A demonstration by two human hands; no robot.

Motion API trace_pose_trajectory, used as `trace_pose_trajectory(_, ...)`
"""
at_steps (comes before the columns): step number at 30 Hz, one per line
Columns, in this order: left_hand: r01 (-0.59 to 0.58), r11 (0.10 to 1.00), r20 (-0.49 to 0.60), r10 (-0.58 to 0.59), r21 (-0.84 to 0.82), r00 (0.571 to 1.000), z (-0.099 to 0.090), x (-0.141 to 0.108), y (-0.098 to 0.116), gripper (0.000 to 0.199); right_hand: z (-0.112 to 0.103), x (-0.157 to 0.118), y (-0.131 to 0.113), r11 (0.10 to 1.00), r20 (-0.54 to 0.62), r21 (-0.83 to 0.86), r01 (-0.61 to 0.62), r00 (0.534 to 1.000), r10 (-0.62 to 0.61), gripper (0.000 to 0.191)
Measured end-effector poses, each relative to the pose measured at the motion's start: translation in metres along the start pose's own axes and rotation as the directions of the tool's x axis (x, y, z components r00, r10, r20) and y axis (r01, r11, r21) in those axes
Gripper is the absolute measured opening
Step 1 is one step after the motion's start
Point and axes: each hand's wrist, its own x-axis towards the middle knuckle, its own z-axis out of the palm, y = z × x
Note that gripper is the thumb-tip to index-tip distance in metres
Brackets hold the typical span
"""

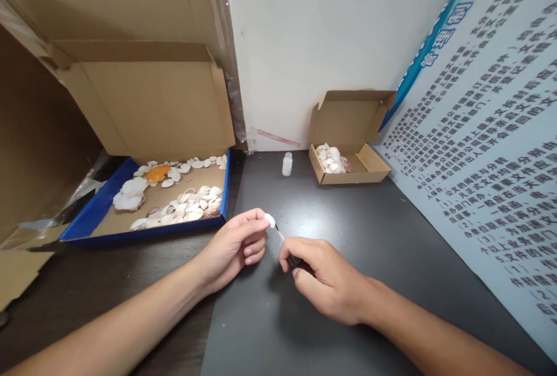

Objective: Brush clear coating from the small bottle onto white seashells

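Note:
Between thumb and forefinger, my left hand pinches a small white seashell. My right hand is closed around the black cap of a small brush, whose thin pale stem points up and left. The brush tip touches or nearly touches the shell's right edge; I cannot tell which. Farther back on the table stands a small uncapped glass bottle with whitish contents.
On the left, an open blue-edged cardboard box holds many shells, one of them orange. A smaller open cardboard box with shells stands back right. A white wall panel rises behind; a printed poster leans along the right.

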Motion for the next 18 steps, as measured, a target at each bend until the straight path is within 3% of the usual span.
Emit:
trace_pose_trajectory(5,0.000,1.000,0.022,0.000,-0.002,1.000,-0.002,0.001,-0.001,0.018,0.001,0.000,0.001,0.998,-0.064,0.039,-0.045,0.997,0.047,0.021)
trace_pose_trajectory(9,-0.013,0.999,0.050,0.015,-0.036,0.999,-0.002,0.003,-0.004,0.012,0.001,-0.001,0.003,0.988,-0.138,0.129,-0.085,0.985,0.103,0.012)
trace_pose_trajectory(12,-0.029,0.995,0.067,0.035,-0.091,0.997,0.000,0.004,-0.006,0.011,0.000,-0.001,0.006,0.968,-0.193,0.248,-0.047,0.976,0.097,0.003)
trace_pose_trajectory(16,-0.005,0.986,0.091,0.021,-0.167,0.996,0.002,0.005,-0.005,0.014,-0.003,0.007,0.011,0.868,-0.382,0.488,0.092,0.917,0.117,0.013)
trace_pose_trajectory(18,0.019,0.982,0.103,0.000,-0.186,0.995,0.001,0.006,-0.004,0.015,-0.004,0.015,0.014,0.763,-0.379,0.638,0.104,0.905,0.194,0.019)
